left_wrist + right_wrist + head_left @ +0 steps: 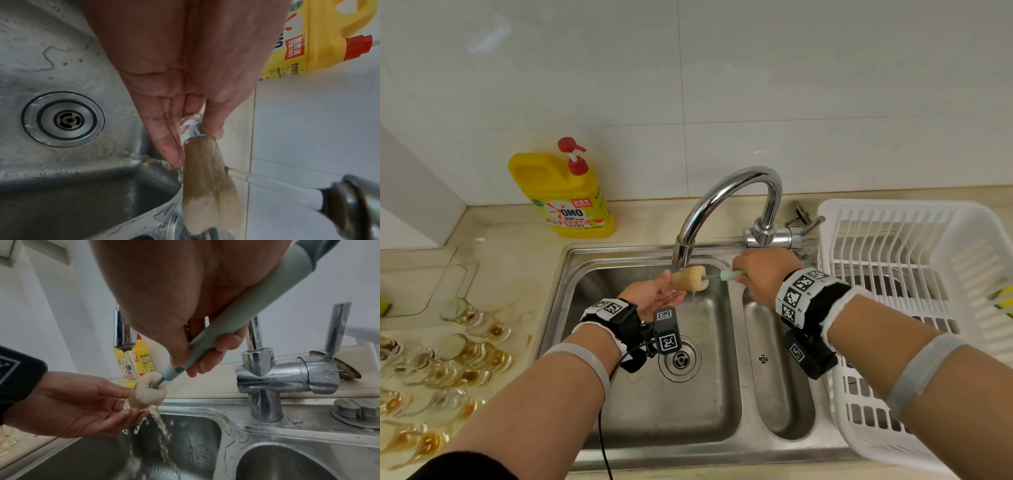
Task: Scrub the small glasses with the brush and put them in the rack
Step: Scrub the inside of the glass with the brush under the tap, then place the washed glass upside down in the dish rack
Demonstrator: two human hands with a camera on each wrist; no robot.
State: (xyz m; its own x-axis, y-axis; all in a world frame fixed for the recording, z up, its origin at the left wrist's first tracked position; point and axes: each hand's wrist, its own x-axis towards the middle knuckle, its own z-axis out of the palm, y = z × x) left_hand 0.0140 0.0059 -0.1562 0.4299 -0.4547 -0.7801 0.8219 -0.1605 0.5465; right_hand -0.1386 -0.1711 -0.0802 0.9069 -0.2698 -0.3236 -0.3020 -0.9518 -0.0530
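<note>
Right hand (185,308) wraps brush (226,318) handle, sponge head pushed into small glass (192,123). Left hand (185,73) pinches glass between thumb and fingers under running faucet (722,202), over sink (640,411). Dirty glasses (448,363) left on counter; rack (914,260) right.

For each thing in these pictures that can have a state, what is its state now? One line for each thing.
faucet: running, water falls on the sponge
brush: sponge head pushed into the small glass, wet
small glass: held on its side under the stream
left hand: holds the glass with thumb and fingers
right hand: grips the brush handle
dirty glasses: lying on the counter, unwashed
rack: no glasses visible inside
soap bottle: upright
</note>
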